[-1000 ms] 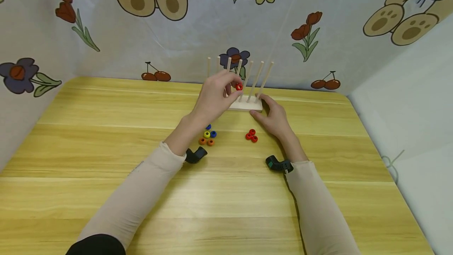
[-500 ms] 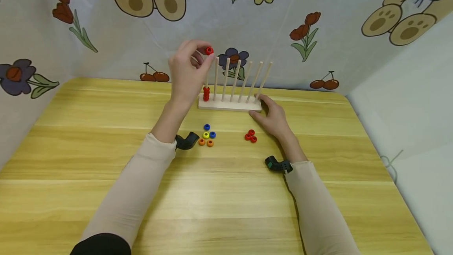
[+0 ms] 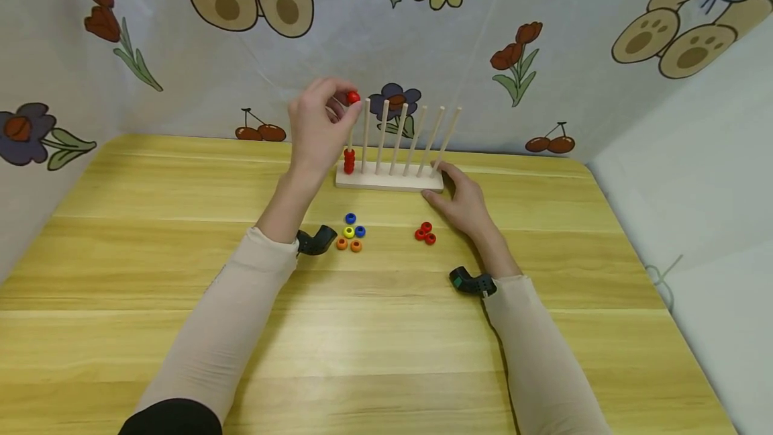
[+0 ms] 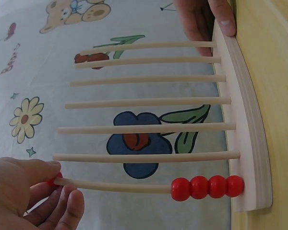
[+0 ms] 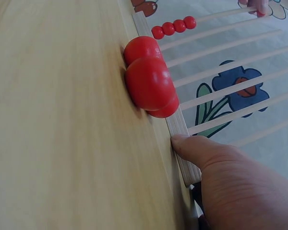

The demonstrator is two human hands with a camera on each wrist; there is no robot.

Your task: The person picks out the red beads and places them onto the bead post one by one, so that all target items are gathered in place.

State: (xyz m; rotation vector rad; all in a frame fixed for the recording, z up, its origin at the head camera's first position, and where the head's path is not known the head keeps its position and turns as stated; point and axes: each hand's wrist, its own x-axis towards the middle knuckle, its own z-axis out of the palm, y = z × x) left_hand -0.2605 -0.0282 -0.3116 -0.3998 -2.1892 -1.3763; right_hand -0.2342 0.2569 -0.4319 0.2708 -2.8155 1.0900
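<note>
My left hand (image 3: pixel 319 125) pinches a red bead (image 3: pixel 353 97) between thumb and fingers at the top of the leftmost peg. In the left wrist view that bead (image 4: pixel 54 180) meets the peg's tip, mostly covered by the fingers. Several red beads (image 4: pixel 199 187) are stacked at the bottom of the same peg. The wooden peg rack (image 3: pixel 389 180) stands upright, and its other pegs carry nothing. My right hand (image 3: pixel 464 201) grips the right end of the rack's base, with the thumb (image 5: pixel 197 149) along the front edge.
Three red beads (image 3: pixel 425 233) lie together in front of the rack's right half. Farther left is a loose group with two blue beads (image 3: pixel 350 218), a yellow bead (image 3: pixel 348 232) and two orange beads (image 3: pixel 356 246). A patterned cloth (image 3: pixel 338 52) hangs behind the table.
The left hand has moved left and up from mid-rack to the leftmost peg with the red bead, then slightly down while the bead tilted. The right hand stays on the base.
</note>
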